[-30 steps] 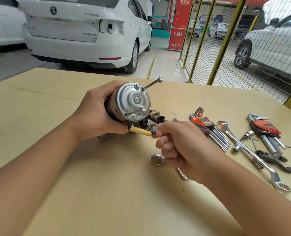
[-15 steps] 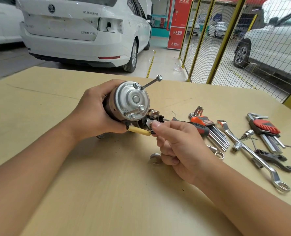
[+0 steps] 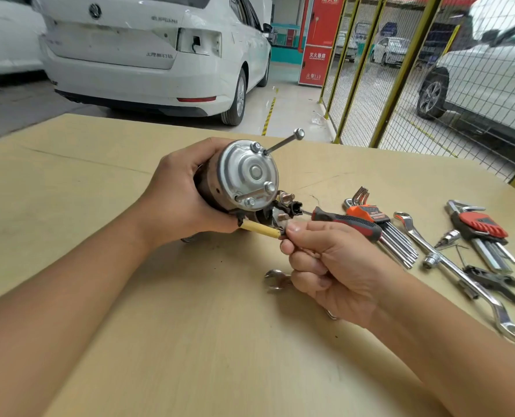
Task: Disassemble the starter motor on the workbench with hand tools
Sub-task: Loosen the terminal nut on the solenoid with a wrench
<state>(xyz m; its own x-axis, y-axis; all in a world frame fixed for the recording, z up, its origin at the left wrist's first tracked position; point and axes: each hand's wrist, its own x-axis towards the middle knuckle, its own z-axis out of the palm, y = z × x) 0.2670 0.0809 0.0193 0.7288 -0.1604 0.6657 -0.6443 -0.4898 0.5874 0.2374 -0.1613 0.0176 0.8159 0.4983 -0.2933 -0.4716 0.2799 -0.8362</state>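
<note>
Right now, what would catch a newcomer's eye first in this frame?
The starter motor, gripped in the left hand above the workbench, shiny end cap toward the camera with a long through bolt sticking out. The right hand pinches the end of its yellow-sleeved lead. To the right lie hex key sets and wrenches.

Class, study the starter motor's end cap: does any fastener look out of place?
Yes. One long through bolt juts far out of the end cap at its upper edge, tilted up and right, while the cap's other fasteners sit closer in. It looks partly withdrawn.
</note>
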